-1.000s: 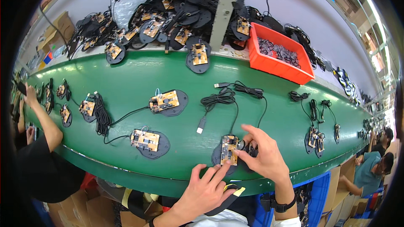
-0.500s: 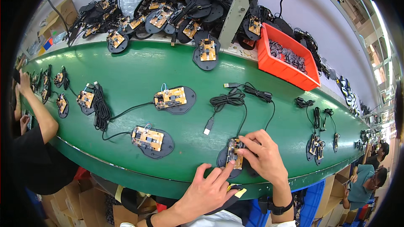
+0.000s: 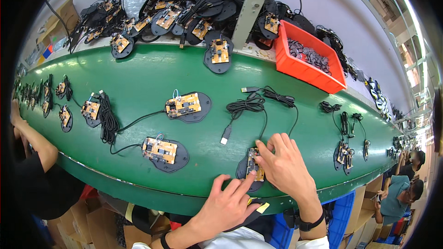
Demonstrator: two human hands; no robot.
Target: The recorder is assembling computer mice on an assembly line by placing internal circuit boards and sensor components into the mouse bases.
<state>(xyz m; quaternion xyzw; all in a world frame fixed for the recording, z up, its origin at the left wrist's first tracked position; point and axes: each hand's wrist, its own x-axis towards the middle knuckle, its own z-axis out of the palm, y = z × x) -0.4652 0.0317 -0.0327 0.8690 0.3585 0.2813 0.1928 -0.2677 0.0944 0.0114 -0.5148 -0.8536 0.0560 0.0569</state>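
Near the belt's front edge lies a black computer mouse base (image 3: pixel 242 170) carrying a tan circuit board (image 3: pixel 252 161). My left hand (image 3: pixel 227 208) reaches in from below with fingers spread, its index fingertip resting on the board. Over the board's right side, my right hand (image 3: pixel 288 168) is closed, thumb and index finger down at the board's upper end. What those fingertips pinch is hidden beneath them. A coiled black USB cable (image 3: pixel 247 105) lies just beyond, its lead running back to this base.
Two other mouse bases with boards (image 3: pixel 165 151) (image 3: pixel 184 104) lie to the left on the green belt (image 3: pixel 203 143). Beyond it stands a red bin (image 3: pixel 309 74) of small grey round parts, beside a heap of mouse bases (image 3: pixel 217 0). A co-worker's arm (image 3: pixel 39 140) is at far left.
My right thumb and index finger have shifted over the board's upper end; a dark round part seen by them earlier is now covered. The left hand stays on the board. The whole view shifted slightly.
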